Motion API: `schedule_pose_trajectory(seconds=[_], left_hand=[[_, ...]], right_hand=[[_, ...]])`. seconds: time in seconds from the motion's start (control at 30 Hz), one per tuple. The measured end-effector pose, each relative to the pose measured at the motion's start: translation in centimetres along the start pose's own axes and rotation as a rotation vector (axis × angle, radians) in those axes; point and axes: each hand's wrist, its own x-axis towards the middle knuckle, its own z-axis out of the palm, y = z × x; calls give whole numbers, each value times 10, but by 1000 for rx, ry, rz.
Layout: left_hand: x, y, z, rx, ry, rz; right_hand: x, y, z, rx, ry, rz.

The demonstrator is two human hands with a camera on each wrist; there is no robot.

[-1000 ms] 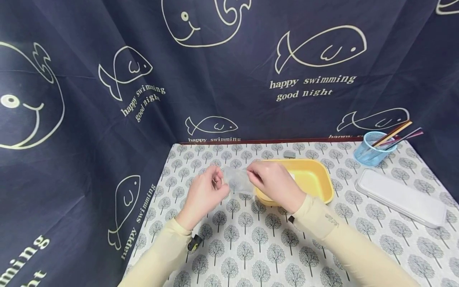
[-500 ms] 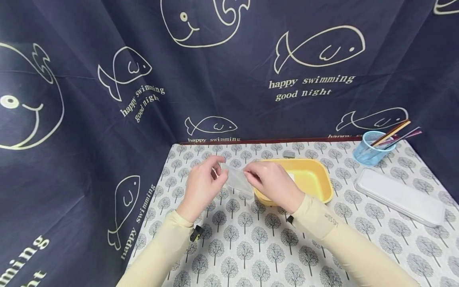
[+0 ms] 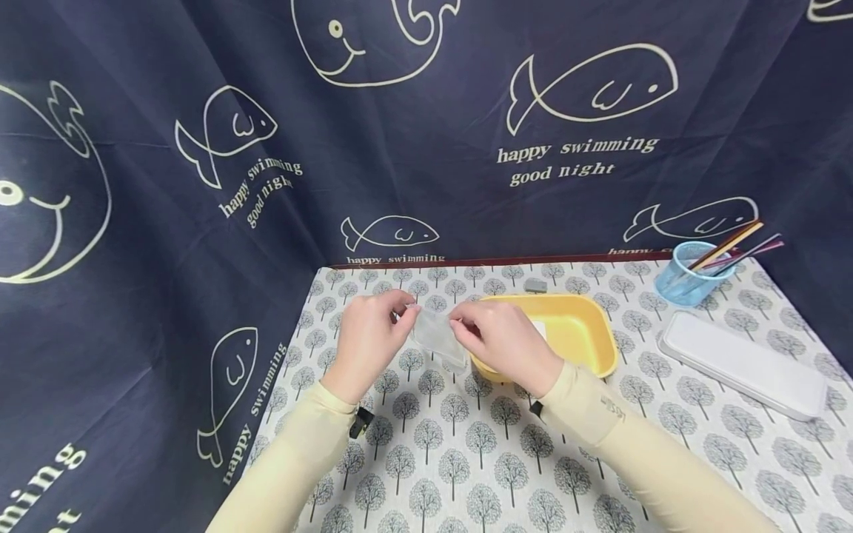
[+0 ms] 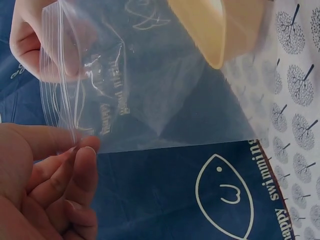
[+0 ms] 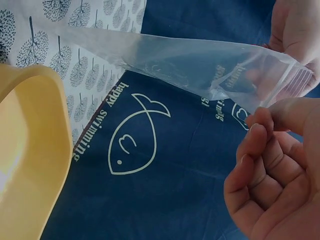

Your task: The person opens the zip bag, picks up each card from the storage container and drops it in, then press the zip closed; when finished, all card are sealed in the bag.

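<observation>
A clear zip-top plastic bag [image 3: 440,337] hangs between both hands, above the table and just left of a yellow bin [image 3: 603,340]. My left hand [image 3: 373,333] pinches one top corner of it between thumb and fingers. At the opposite corner my right hand [image 3: 503,337] pinches the zip edge. In the left wrist view the bag [image 4: 165,100] looks flat and see-through, with its ridged zip strip running between the hands. Nothing shows inside it in the right wrist view, where the bag [image 5: 190,65] is seen nearly edge-on.
A blue cup [image 3: 686,285] with several thin sticks stands at the back right. In front of it lies a white case [image 3: 743,363]. A small grey block [image 3: 536,286] sits behind the bin, which holds something white [image 3: 540,328]. A dark fish-print curtain [image 3: 426,148] rises behind the table.
The left hand has turned and shifted slightly left and up, and the right hand slightly left. The bag between them has tilted, its lower edge slanting down to the right.
</observation>
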Motion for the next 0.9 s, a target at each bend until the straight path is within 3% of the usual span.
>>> schedule_pose_trajectory(seconds=[0.33,0.67,0.9], left_hand=[[8,1,-1,104,27,53],[15,-2,1,141,118,94],[18,-1,3,179,160,113]], right_hand=[[-2,2,-3,-11,31,63],[-2,1,-6,4,-45,199],[-2,0,-8,8,-62,218]])
